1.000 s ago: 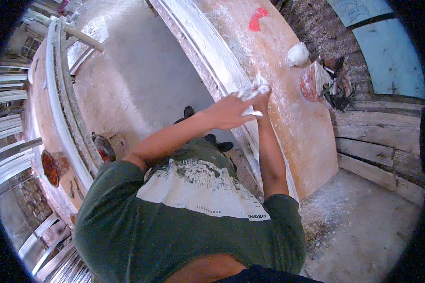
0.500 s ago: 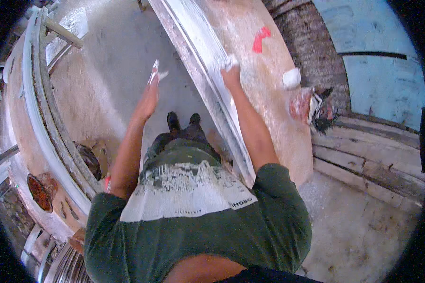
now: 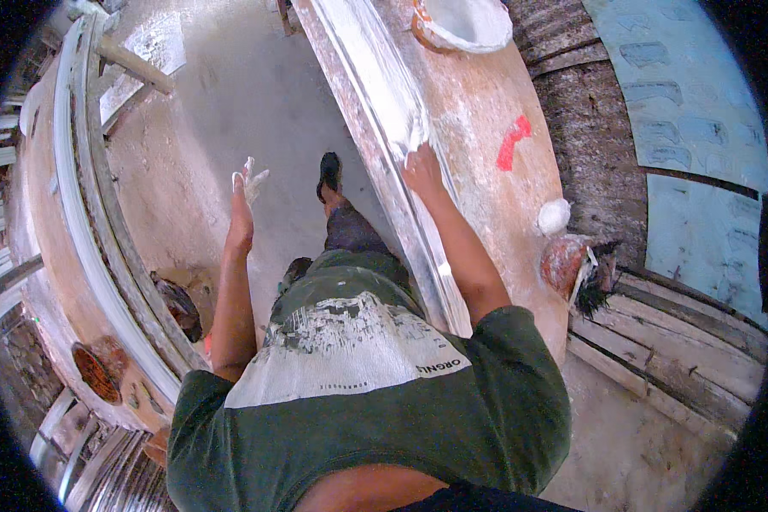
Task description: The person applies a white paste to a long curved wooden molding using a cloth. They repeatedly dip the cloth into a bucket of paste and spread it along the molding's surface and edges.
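2 hands: left hand (image 3: pixel 243 209), right hand (image 3: pixel 421 169); 1 white bowl (image 3: pixel 462 23); 1 plaster ball (image 3: pixel 554 216); 1 red mark (image 3: pixel 513 142).

A long white plaster moulding strip (image 3: pixel 384 128) is lying along the brown surface (image 3: pixel 486 196), running from twelve o'clock down toward six, wet and smeared. A small plaster-coated scraper (image 3: pixel 252 177) is standing upright at ten o'clock.

white basin (image 3: pixel 462 21): cut off by top edge | right hand (image 3: pixel 421 167) fingertips: hidden in white plaster | left boot: half hidden
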`<state>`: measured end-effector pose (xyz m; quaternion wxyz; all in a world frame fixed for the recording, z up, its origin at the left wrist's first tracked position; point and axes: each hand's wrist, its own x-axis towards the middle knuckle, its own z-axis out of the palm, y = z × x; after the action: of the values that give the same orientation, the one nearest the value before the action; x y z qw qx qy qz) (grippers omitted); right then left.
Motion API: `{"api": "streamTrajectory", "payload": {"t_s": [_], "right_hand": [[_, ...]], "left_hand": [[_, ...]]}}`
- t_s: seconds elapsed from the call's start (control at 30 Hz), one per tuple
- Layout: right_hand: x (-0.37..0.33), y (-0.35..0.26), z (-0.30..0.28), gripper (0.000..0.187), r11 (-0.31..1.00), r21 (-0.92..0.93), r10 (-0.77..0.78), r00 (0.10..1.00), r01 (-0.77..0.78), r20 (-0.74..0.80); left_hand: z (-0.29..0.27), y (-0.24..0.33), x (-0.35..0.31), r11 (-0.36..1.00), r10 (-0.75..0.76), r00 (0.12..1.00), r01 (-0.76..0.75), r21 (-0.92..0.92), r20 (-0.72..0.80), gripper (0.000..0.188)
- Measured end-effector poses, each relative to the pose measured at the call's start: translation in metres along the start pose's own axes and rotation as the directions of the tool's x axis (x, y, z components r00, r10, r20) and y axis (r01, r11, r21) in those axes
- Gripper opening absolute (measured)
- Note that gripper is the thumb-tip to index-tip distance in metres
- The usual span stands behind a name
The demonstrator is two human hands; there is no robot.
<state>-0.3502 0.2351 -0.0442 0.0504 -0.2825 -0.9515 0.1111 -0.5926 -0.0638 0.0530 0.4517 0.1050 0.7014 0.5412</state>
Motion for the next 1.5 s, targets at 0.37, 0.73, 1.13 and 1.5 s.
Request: {"api": "streamTrajectory", "payload": {"t_s": [0.37,0.73,1.13,1.5], "right_hand": [[0.291,-0.042,0.007,0.027,0.959,0.171,0.235,0.972,-0.228,-0.021],[0.015,-0.083,-0.028,0.041,0.721,-0.066,0.676,0.679,-0.69,0.286],[0.152,-0.134,0.011,0.031,0.261,0.109,0.955,0.24,-0.959,-0.176],[0.311,-0.106,0.044,0.043,0.034,0.304,0.952,-0.062,-0.952,-0.301]], "left_hand": [[0.009,0.111,0.135,0.987,0.013,1.0,-0.015,0.162,0.013,0.065],[0.024,0.182,0.256,0.952,-0.055,0.911,-0.076,0.296,0.408,0.066],[0.042,0.271,0.37,0.865,-0.078,0.622,-0.347,0.363,0.779,0.062],[0.032,0.28,0.374,0.784,-0.163,0.48,-0.467,0.408,0.862,0.071]]}}
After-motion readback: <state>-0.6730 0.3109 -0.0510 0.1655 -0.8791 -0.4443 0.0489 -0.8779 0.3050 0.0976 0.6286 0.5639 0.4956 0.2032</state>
